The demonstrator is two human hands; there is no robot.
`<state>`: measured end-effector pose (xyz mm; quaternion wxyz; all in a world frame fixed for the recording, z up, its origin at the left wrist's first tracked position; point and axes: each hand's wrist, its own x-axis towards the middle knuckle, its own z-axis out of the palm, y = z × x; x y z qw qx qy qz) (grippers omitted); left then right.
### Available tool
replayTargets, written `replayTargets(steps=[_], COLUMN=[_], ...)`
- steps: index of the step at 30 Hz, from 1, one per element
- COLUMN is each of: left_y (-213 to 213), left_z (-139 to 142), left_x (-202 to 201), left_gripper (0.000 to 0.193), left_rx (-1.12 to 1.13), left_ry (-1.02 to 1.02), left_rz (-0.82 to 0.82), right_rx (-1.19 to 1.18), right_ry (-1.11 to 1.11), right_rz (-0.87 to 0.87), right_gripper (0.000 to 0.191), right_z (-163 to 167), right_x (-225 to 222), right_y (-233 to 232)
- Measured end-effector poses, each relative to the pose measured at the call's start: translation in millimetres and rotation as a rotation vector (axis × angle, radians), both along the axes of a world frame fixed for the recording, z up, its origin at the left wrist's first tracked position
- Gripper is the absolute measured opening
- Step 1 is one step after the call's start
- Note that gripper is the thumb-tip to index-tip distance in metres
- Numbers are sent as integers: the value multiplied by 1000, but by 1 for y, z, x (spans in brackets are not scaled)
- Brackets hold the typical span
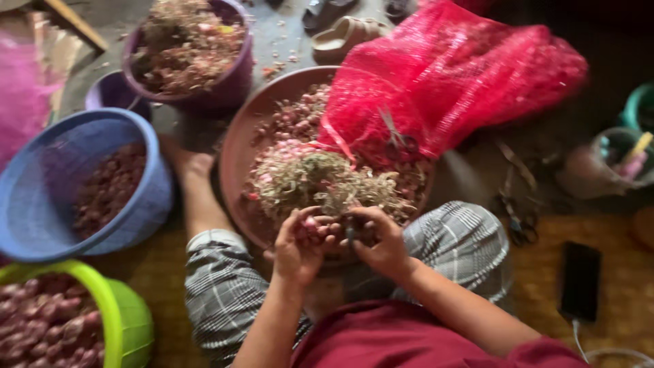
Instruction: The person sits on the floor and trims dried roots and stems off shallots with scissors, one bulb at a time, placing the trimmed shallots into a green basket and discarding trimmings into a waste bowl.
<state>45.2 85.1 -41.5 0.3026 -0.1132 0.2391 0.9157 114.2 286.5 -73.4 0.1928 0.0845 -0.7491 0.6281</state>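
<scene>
My left hand [298,242] grips a small pink shallot [312,223] at the near rim of a wide brown basin [235,146]. Right beside it, my right hand [378,238] is closed around a small dark tool, likely a knife, whose shape is too blurred to make out. Both hands meet just below a heap of dry roots and skins [327,182] lying on unpeeled shallots in the basin. A red mesh sack [449,82] rests over the basin's far right side.
A blue basket [146,204] of dark shallots sits to the left, a green basket [129,317] of peeled shallots at lower left, a purple tub [228,85] of scraps behind. Scissors [521,225], a black phone [580,279] and sandals [344,34] lie on the floor.
</scene>
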Motion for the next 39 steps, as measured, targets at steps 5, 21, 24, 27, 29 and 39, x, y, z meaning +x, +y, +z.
replayTargets(steps=[5,21,24,27,29,39], left_y=[-28,-283,-250,-152,-98,1], left_z=[12,131,102,50,29,26], left_x=[-10,-182,-174,-129,-90,-39], left_gripper=[25,61,79,72,65,52], left_rx=[217,-105,-704,-954,-1137,-1275], left_ry=[5,291,469,750,1060,1429], left_rz=[87,1219,1028,646,450,129], right_rx=[-125,-167,-142,-45,-118,281], right_ry=[-45,-152,-92,-53,-160,-166], right_rz=[-28,44,29,-37,-59,-251], right_gripper=[55,57,55,49,47,39], right_z=[7,6,8,11,15,48], right_x=[-8,-27,-42,-52,-53,-38], right_y=[-23,-108,-104,-78,-59,-37])
